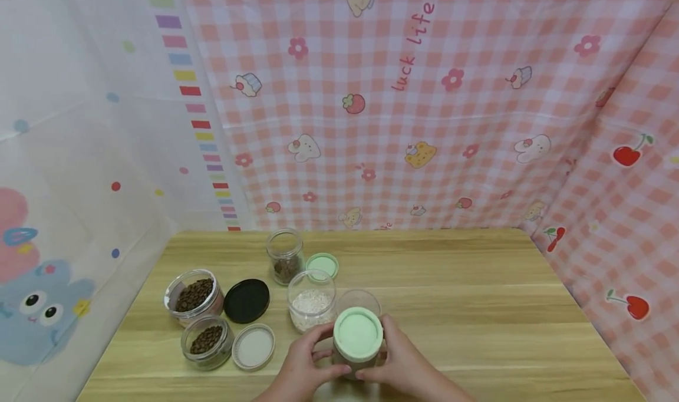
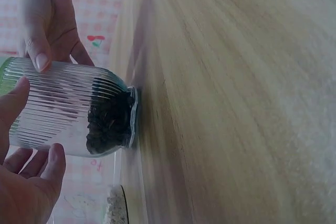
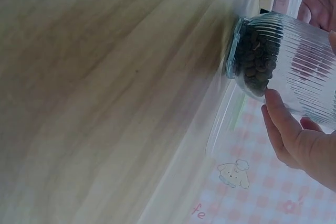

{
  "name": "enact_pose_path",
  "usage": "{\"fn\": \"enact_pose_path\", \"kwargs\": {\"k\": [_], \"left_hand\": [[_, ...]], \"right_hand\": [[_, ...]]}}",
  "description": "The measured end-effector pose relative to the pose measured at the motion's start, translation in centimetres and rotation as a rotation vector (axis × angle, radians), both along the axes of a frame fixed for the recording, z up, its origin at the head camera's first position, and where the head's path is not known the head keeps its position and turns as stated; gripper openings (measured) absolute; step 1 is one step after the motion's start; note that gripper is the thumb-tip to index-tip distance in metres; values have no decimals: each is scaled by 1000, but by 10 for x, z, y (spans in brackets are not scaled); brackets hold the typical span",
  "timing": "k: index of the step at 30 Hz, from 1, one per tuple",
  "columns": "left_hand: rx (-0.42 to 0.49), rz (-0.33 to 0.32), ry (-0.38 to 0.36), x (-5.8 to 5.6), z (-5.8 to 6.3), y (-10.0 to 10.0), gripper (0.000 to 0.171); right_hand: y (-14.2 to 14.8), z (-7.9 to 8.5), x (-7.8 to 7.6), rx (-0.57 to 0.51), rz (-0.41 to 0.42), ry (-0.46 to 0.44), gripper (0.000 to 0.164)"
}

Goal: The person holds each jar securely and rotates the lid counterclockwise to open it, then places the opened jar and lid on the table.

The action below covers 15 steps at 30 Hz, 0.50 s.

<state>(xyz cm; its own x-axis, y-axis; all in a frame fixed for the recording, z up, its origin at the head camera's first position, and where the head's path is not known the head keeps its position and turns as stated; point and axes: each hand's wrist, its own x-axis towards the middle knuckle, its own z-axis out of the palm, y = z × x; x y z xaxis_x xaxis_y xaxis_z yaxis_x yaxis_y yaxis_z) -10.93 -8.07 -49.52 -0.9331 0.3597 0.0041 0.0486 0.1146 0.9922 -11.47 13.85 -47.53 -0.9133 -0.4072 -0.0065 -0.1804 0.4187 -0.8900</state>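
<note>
A ribbed clear glass jar (image 2: pixel 68 108) with a pale green lid (image 1: pixel 358 334) stands on the table in front of me. Dark brown beans (image 3: pixel 255 59) fill its lower part. My left hand (image 1: pixel 302 361) holds the jar from the left, thumb at the front and fingers round the far side. From the right, my right hand (image 1: pixel 403 361) grips it in the same way. Both thumbs meet near the front of the glass. Just behind, partly hidden by the lid, is another clear container (image 1: pixel 361 297). Close to my left fingertips sits a clear jar of white flakes (image 1: pixel 312 305).
To the left stand two open jars of brown beans, one larger (image 1: pixel 193 296) and one smaller (image 1: pixel 207 343). Near them lie a black lid (image 1: pixel 246 300) and a whitish lid (image 1: pixel 254 347). Farther back are a glass jar with brown contents (image 1: pixel 285 257) and a green lid (image 1: pixel 322 265).
</note>
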Motion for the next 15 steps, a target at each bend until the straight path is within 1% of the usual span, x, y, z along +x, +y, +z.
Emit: {"fn": "enact_pose_path", "kwargs": {"k": [6,9,12,15], "left_hand": [[-28,9,31,-1,-2,-2,71],[-59,10,63,-3,-4,-4,75],[-107,7,118,-3,-3,-2,81],[-156,-1,169,-2,-4,1,87]], "right_hand": [[0,0,-3,16,22,4,78],[1,2,-5,11,51,-8,86],[3,11,-6,28,79,-3,98],[4,23,-7,82,70,58,103]]}}
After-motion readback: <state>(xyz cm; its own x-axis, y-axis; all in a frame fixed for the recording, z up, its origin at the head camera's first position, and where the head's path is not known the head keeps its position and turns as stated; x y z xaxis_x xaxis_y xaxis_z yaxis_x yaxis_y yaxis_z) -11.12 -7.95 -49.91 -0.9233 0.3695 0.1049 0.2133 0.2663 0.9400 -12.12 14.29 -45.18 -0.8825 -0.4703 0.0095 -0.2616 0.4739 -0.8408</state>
